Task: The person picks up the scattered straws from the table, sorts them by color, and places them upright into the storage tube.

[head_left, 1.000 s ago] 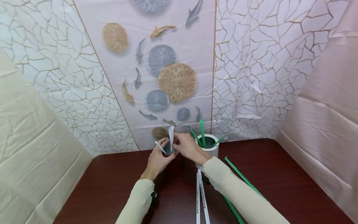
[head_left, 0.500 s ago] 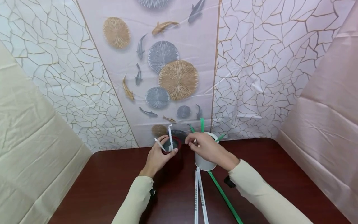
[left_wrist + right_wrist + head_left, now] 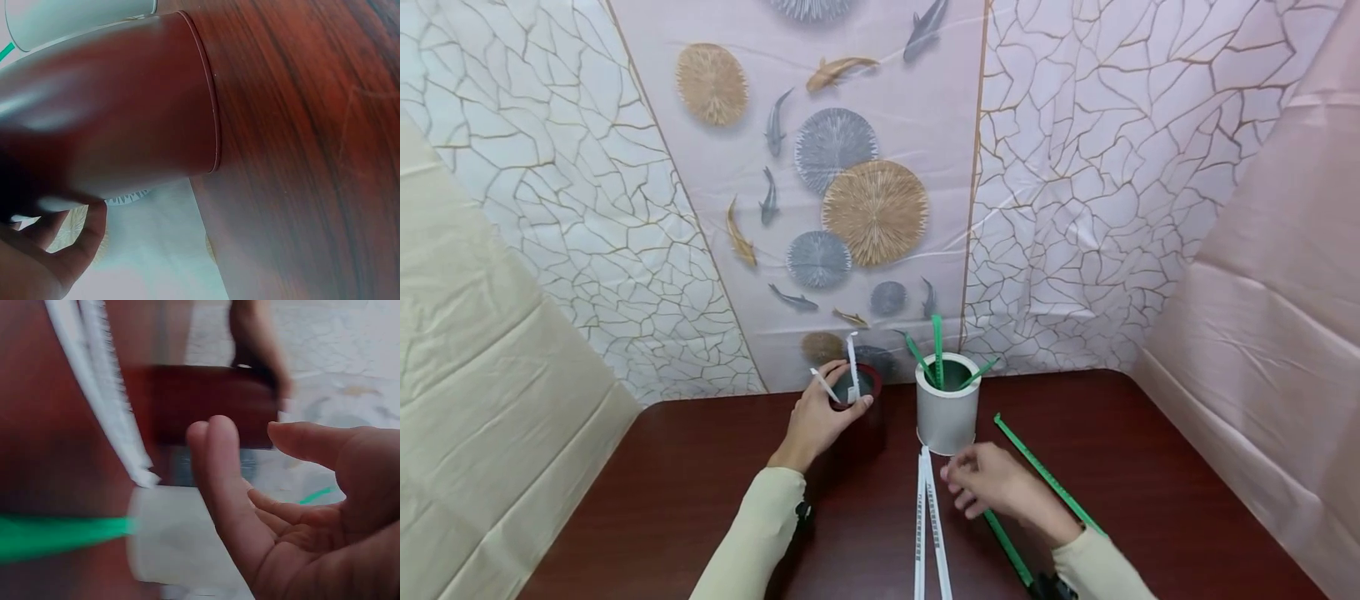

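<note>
The left hand (image 3: 817, 422) curls round the dark red cup (image 3: 137, 100) on the brown table (image 3: 692, 483), and the empty right hand (image 3: 996, 486), thumb and fingers bent loosely and apart, is near two white strips (image 3: 920, 521) lying there.

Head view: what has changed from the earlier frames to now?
The right hand let go of the upright white strip in the red cup and moved right, then back toward the person, now near the lying white strips, holding nothing. The left hand still holds the red cup; the white cup and its green strips stayed put.
</note>
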Demonstrator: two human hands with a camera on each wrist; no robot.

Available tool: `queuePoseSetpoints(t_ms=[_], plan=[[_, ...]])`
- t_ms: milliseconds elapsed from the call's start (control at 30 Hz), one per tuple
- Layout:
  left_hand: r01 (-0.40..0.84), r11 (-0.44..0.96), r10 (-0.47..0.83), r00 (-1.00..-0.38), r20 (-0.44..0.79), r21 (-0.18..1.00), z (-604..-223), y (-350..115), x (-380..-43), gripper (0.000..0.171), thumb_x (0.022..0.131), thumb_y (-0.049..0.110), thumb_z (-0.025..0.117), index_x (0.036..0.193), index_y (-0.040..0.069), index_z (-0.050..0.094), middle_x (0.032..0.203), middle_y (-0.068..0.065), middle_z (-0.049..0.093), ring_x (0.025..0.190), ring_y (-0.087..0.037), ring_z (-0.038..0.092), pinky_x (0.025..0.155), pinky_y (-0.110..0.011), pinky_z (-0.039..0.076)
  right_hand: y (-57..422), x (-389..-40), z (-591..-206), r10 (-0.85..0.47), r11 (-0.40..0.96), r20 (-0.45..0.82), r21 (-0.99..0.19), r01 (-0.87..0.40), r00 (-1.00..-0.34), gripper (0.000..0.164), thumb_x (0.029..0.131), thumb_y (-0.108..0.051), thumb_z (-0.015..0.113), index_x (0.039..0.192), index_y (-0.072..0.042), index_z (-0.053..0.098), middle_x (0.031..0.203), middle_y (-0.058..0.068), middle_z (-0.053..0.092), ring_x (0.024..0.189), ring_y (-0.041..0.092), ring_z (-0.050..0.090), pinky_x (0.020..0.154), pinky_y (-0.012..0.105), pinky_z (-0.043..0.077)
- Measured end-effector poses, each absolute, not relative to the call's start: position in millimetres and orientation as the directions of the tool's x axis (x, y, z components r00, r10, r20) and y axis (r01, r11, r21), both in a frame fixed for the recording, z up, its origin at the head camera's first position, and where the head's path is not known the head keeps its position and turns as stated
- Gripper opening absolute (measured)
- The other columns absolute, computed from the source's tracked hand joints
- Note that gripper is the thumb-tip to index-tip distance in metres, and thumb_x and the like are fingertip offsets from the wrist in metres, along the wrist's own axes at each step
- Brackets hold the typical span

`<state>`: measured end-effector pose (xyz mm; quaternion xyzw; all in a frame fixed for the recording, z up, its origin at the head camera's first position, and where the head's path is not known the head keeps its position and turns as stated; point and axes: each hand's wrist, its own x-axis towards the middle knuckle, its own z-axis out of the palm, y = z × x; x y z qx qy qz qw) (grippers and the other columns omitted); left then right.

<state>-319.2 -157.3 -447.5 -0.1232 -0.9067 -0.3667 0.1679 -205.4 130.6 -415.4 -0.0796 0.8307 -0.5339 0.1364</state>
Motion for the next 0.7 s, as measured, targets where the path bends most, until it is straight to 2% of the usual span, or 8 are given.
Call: queuePoseSetpoints(t_ms=[167,300,367,567,633,700], plan=[[0.355,0.693,0.098,-0.908,0.406,0.627,-447,-157,-320,0.079,0.088,0.071,0.071,0.153,0.028,0.057,0.161,0.007,0.045,0.121,-0.031,0.066,0.091,-0.058,0.053,116,-196,-449,-0.211,0.534,-0.141,-0.845,0.007,-0.967,0.007,0.095,-0.001,0.068,0.100,0.003,0.063,0.078,0.011,0.066,0.060,0.022,0.067,0.054,0.036,0.060],[0.352,0.687,0.094,-0.911,0.403,0.636,-447,-155,-319,0.078,0.088,0.069,0.072,0.153,0.028,0.058,0.161,0.006,0.046,0.122,-0.031,0.065,0.093,-0.059,0.053,103,-196,-465,-0.173,0.694,-0.085,-0.718,-0.060,-0.981,0.014,0.092,-0.006,0.075,0.087,-0.004,0.062,0.067,0.005,0.060,0.044,0.016,0.062,0.050,0.031,0.054],[0.351,0.685,0.092,-0.911,0.402,0.638,-448,-155,-319,0.078,0.088,0.068,0.073,0.153,0.028,0.058,0.161,0.006,0.046,0.122,-0.032,0.065,0.093,-0.059,0.053,100,-204,-481,-0.164,0.746,-0.064,-0.661,-0.081,-0.984,0.018,0.090,-0.007,0.074,0.081,-0.008,0.059,0.063,0.003,0.058,0.040,0.013,0.059,0.050,0.030,0.051],[0.343,0.697,0.092,-0.914,0.396,0.629,-448,-155,-318,0.076,0.089,0.066,0.073,0.153,0.028,0.057,0.162,0.007,0.044,0.125,-0.033,0.064,0.095,-0.061,0.052,97,-231,-533,-0.142,0.851,0.054,-0.503,-0.150,-0.988,0.021,0.076,-0.004,0.070,0.067,-0.013,0.053,0.061,0.001,0.051,0.052,0.020,0.052,0.047,0.036,0.043],[0.343,0.699,0.094,-0.914,0.395,0.627,-447,-155,-317,0.076,0.089,0.065,0.073,0.153,0.028,0.057,0.162,0.007,0.044,0.126,-0.034,0.063,0.095,-0.062,0.051,96,-232,-535,-0.128,0.873,0.077,-0.463,-0.149,-0.989,0.028,0.073,-0.005,0.071,0.059,-0.016,0.048,0.059,0.000,0.048,0.054,0.020,0.049,0.047,0.037,0.041],[0.345,0.697,0.093,-0.913,0.397,0.629,-448,-156,-317,0.076,0.089,0.066,0.074,0.153,0.027,0.058,0.161,0.007,0.045,0.126,-0.033,0.064,0.094,-0.061,0.052,93,-223,-515,-0.118,0.870,0.059,-0.475,-0.132,-0.991,0.033,0.073,-0.005,0.071,0.055,-0.016,0.046,0.057,-0.001,0.044,0.053,0.020,0.047,0.048,0.036,0.041]])
